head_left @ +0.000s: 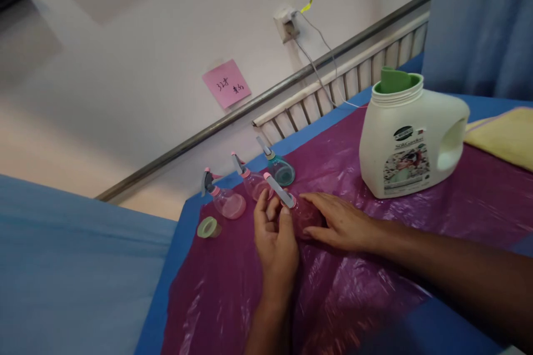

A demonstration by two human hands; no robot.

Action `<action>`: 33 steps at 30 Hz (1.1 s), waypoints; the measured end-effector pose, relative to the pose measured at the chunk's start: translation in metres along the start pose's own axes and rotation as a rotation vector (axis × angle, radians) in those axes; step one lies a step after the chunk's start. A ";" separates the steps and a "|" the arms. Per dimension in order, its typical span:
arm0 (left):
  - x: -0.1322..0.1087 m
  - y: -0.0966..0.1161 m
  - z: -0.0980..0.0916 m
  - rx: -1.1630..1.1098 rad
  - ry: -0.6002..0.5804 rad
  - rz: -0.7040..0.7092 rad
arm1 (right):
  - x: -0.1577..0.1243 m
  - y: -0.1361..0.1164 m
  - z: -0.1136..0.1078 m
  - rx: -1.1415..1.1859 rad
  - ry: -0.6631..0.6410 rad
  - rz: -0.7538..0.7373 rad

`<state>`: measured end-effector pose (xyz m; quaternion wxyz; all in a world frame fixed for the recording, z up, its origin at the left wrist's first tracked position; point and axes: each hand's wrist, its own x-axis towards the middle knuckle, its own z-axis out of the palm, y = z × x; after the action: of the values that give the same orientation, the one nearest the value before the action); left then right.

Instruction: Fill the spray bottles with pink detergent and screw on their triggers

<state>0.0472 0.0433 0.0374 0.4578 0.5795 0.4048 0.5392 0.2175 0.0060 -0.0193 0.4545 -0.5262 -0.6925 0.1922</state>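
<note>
Between my two hands stands a small clear spray bottle [307, 221] with a pink collar and a grey-and-pink spray head [280, 189]. My left hand [277, 238] is closed at its neck and near side, fingers curled by the spray head. Around the bottle's right side wraps my right hand [341, 222], thumb in front and fingers behind. Just beyond are a bottle of pale pink liquid [231, 205], a pink-collared spray bottle [252, 182] partly hidden by my left fingers, and a teal spray bottle [283, 171]. A pale green cap [208, 227] lies to the left.
A big cream jug [400, 144] with a green spout [393, 80] and printed label stands at the right. Purple plastic sheeting [216, 294] covers the blue table. Behind are a metal rail [233, 116], a socket with cables [287, 25] and a yellow cloth [503, 136].
</note>
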 end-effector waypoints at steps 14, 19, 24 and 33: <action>-0.001 0.001 0.004 -0.198 -0.022 -0.075 | 0.001 -0.004 -0.006 0.035 -0.037 0.015; 0.003 0.000 0.007 -0.204 0.021 -0.112 | 0.001 -0.003 -0.005 0.047 -0.030 0.020; 0.004 0.000 0.008 -0.213 0.051 -0.133 | 0.000 -0.002 -0.002 0.044 -0.019 0.018; 0.011 -0.007 0.008 -0.189 0.048 -0.111 | 0.002 -0.002 -0.002 0.052 -0.036 0.015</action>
<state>0.0561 0.0547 0.0332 0.5296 0.4973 0.3947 0.5626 0.2176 0.0070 -0.0157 0.4542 -0.5159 -0.6912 0.2231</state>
